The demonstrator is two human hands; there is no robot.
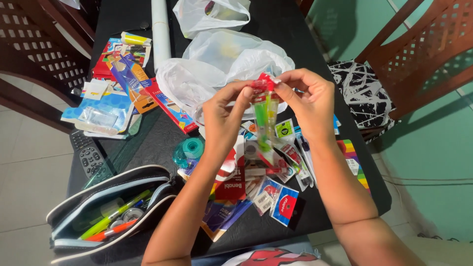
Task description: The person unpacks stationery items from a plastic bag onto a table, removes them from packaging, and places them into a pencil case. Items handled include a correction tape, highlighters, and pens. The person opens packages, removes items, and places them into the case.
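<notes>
Across the middle of the frame runs a dark table (276,19) strewn with stationery. White plastic bags (221,59) lie crumpled at the upper centre, flat packs of school supplies (118,74) spread at the upper left, and an open pencil case (108,207) with pens inside sits at the lower left. A remote control (88,157) lies beside it, and a teal tape dispenser (189,150) rests near the centre.

Above this clutter, at the frame's centre, the left hand (224,118) and right hand (308,106) lift a narrow clear packet of highlighters (264,123) clear of the table. Both hands are pinched closed on its red top edge, the left thumb and forefinger from one side, the right from the other.

The packet looks sealed or only just started at the top, with its green and yellow contents inside, so the opening seems barely begun. Its long axis runs nearly vertical in the picture, red header towards the top, the lower end hanging towards the loose packets (276,197) below.
</notes>
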